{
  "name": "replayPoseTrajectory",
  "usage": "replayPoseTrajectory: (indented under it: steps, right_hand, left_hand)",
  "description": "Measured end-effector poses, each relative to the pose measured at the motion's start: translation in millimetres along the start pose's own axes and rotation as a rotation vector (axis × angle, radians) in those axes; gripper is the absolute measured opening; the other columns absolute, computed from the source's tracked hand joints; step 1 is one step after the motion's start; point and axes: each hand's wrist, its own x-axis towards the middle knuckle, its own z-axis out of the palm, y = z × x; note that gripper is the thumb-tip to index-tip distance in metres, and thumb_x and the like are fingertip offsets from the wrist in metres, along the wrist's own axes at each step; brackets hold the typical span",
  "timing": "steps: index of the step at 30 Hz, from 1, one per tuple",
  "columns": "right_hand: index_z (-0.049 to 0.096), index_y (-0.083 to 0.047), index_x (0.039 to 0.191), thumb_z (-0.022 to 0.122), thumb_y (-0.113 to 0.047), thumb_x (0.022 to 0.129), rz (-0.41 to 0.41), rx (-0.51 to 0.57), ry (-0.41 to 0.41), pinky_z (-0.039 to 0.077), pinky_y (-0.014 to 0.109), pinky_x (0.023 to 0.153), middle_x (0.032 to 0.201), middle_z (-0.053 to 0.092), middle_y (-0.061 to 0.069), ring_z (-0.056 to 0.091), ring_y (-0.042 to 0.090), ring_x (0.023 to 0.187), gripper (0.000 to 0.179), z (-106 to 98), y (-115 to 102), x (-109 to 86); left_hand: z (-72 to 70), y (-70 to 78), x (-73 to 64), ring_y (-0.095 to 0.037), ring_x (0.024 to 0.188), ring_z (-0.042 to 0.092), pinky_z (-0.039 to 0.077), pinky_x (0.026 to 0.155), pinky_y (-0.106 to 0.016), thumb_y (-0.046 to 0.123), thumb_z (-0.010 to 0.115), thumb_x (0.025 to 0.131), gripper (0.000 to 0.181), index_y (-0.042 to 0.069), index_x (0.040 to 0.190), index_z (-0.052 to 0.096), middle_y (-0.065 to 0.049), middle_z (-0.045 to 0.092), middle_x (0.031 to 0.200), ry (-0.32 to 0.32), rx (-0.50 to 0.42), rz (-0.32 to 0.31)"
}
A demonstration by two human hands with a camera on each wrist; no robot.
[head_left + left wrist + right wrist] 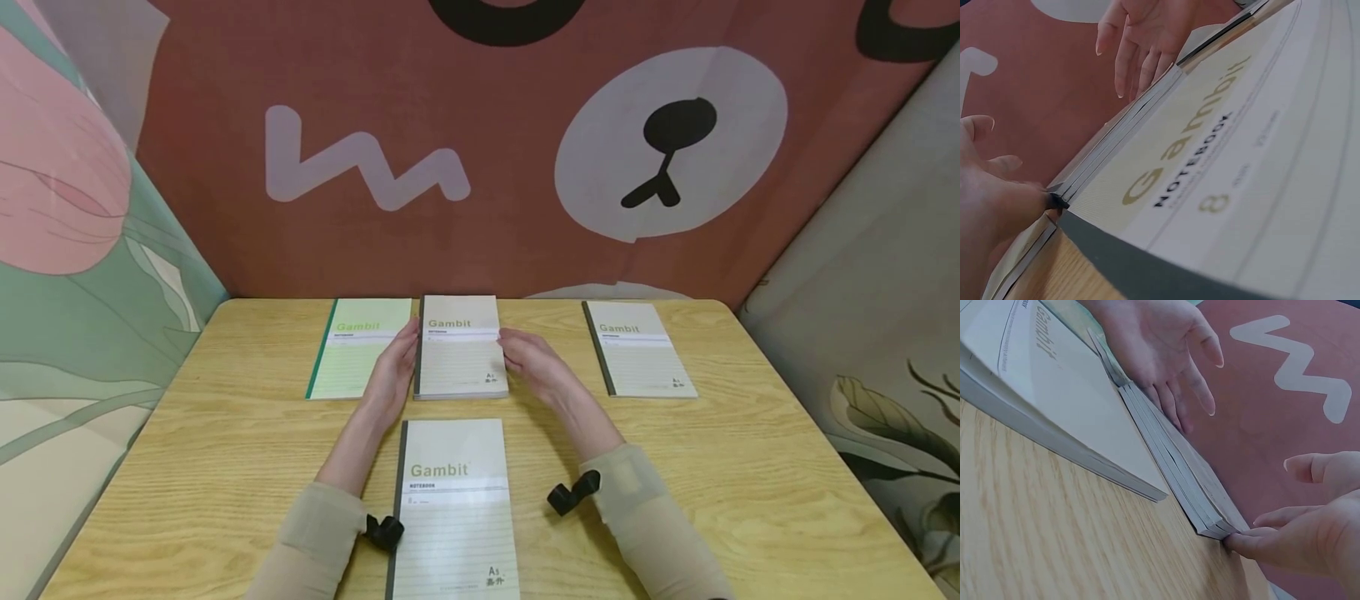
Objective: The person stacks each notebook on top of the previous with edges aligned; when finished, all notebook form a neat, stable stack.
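A stack of gray-spined Gambit notebooks (pixel 461 362) lies on the table between the two hands; its layered edges show in the right wrist view. The left hand (pixel 390 375) touches the stack's spine side with fairly straight fingers, and part of it lies over the right edge of a green-spined notebook (pixel 358 354). Against the stack's opposite edge, the right hand (pixel 536 360) rests its fingertips. In the right wrist view the right hand's palm faces the stack, thumb raised. Neither hand curls round the notebooks.
Nearer the front, another Gambit notebook (pixel 456 525) lies between the forearms. One more gray-spined notebook (pixel 641 350) lies to the right. The wooden table (pixel 750 483) ends at a printed backdrop (pixel 375 242) behind. Small black devices sit on both wrists.
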Motion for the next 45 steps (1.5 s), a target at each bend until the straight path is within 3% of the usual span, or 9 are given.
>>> replayPoseTrajectory:
  steps: [8,11,15,19,25,31,35,41,45]
  right_hand:
    - [0.012,0.009,0.161,0.037,-0.018,0.111,0.024,0.066,0.024,0.018,0.044,0.133,0.171,0.015,0.024,0.015,0.035,0.161,0.062,-6,-6,-4.9]
    - [0.014,0.007,0.161,0.04,-0.02,0.111,0.029,0.088,0.063,0.022,0.047,0.132,0.17,0.015,0.026,0.02,0.037,0.159,0.063,-12,-9,-11.6]
    - [0.016,0.003,0.162,0.041,-0.021,0.111,0.019,0.062,0.053,0.028,0.052,0.129,0.171,0.01,0.026,0.023,0.042,0.157,0.062,-17,-13,-21.5]
    - [0.017,0.002,0.162,0.04,-0.021,0.111,0.027,-0.019,0.035,0.035,0.056,0.125,0.17,0.014,0.026,0.027,0.044,0.155,0.061,-19,-14,-32.4]
    - [0.022,0.0,0.162,0.042,-0.024,0.11,0.058,-0.109,0.041,0.042,0.055,0.12,0.168,0.026,0.025,0.034,0.043,0.153,0.06,-23,-10,-56.3]
    - [0.024,-0.001,0.162,0.041,-0.03,0.111,0.079,-0.167,-0.01,0.043,0.057,0.118,0.167,0.027,0.025,0.034,0.043,0.152,0.061,-24,-2,-84.1]
    - [0.023,0.0,0.162,0.041,-0.034,0.111,0.106,-0.159,-0.051,0.045,0.058,0.116,0.169,0.022,0.026,0.03,0.045,0.154,0.063,-18,0,-102.5]
    - [0.028,0.0,0.16,0.045,-0.037,0.109,0.164,-0.14,-0.048,0.056,0.054,0.104,0.168,0.023,0.025,0.026,0.046,0.155,0.065,1,3,-130.1]
    - [0.028,-0.001,0.16,0.048,-0.037,0.107,0.198,-0.12,-0.05,0.059,0.055,0.099,0.169,0.021,0.024,0.022,0.047,0.156,0.067,19,3,-147.3]
  left_hand:
    - [2.0,6.4,-0.2,-0.018,0.163,0.009,0.007,0.135,-0.033,0.03,0.035,0.109,0.061,0.016,0.166,0.018,0.002,0.012,0.176,0.011,-0.021,-0.009]
    - [3.3,13.1,-2.0,-0.021,0.163,0.01,0.009,0.135,-0.034,0.029,0.034,0.11,0.059,0.016,0.166,0.019,-0.001,0.01,0.176,0.011,-0.027,-0.012]
    - [2.3,26.5,-7.7,-0.027,0.162,0.017,0.015,0.134,-0.038,0.026,0.035,0.11,0.057,0.014,0.165,0.024,-0.008,0.014,0.175,0.043,0.019,0.011]
    - [-0.9,37.4,-18.1,-0.029,0.158,0.027,0.024,0.132,-0.042,0.026,0.038,0.109,0.056,0.013,0.163,0.028,-0.01,0.023,0.172,0.077,0.179,0.019]
    - [-8.4,48.0,-40.9,-0.029,0.153,0.037,0.032,0.128,-0.046,0.033,0.04,0.109,0.056,0.016,0.162,0.033,-0.009,0.034,0.168,0.095,0.457,-0.05]
    - [-17.9,53.1,-72.7,-0.036,0.15,0.041,0.041,0.121,-0.054,0.034,0.038,0.11,0.055,0.01,0.16,0.035,-0.016,0.038,0.165,0.033,0.745,-0.095]
    - [-21.3,49.6,-94.6,-0.042,0.144,0.047,0.051,0.111,-0.052,0.034,0.038,0.11,0.056,0.005,0.159,0.034,-0.024,0.041,0.161,-0.01,0.86,-0.145]
    - [-16.9,39.3,-122.5,-0.044,0.139,0.051,0.062,0.094,-0.04,0.034,0.041,0.11,0.059,0.001,0.158,0.034,-0.029,0.041,0.158,-0.04,0.81,-0.292]
    - [-10.6,35.6,-135.4,-0.045,0.14,0.051,0.064,0.089,-0.037,0.035,0.043,0.109,0.059,0.001,0.157,0.036,-0.029,0.042,0.158,-0.026,0.767,-0.342]
